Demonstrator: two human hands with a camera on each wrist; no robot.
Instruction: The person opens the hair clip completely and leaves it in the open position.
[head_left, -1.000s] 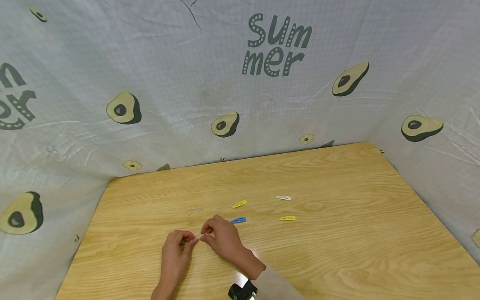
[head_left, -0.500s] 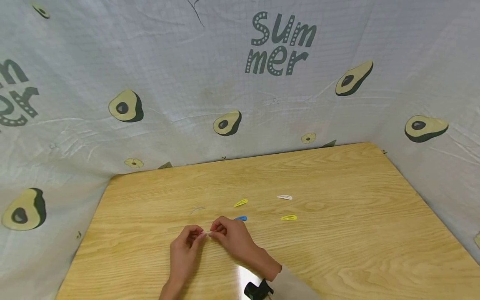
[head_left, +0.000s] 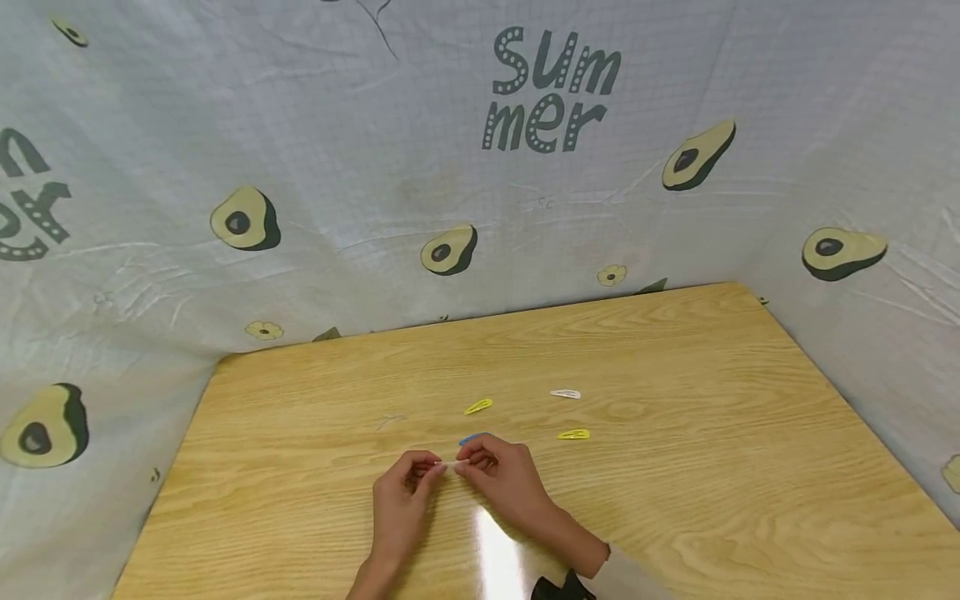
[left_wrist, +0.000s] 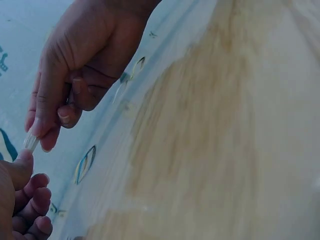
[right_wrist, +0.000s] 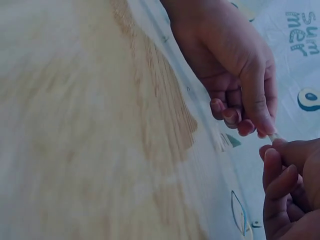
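Both hands meet over the table, each pinching one end of a small, slim white hair clip [head_left: 452,463]. My left hand [head_left: 401,507] holds its left end between thumb and fingertips. The right hand [head_left: 513,487] grips the other end. In the left wrist view the pale clip [left_wrist: 31,142] bridges the two sets of fingertips, which cover most of it. Just behind the right hand's fingers lies a blue snap hair clip [head_left: 470,438], partly hidden. A yellow hair clip [head_left: 478,407] rests farther back.
To the right are a white hair clip [head_left: 566,394] and another yellow hair clip [head_left: 573,434]. A thin, pale, bent piece [head_left: 392,419] lies at the left. The wooden table [head_left: 712,483] meets a printed cloth [head_left: 337,167] at its back and sides.
Both hands have moved right together across the table, still pinching the white hair clip between them. The right hand now covers part of the blue clip. The other clips lie as before.
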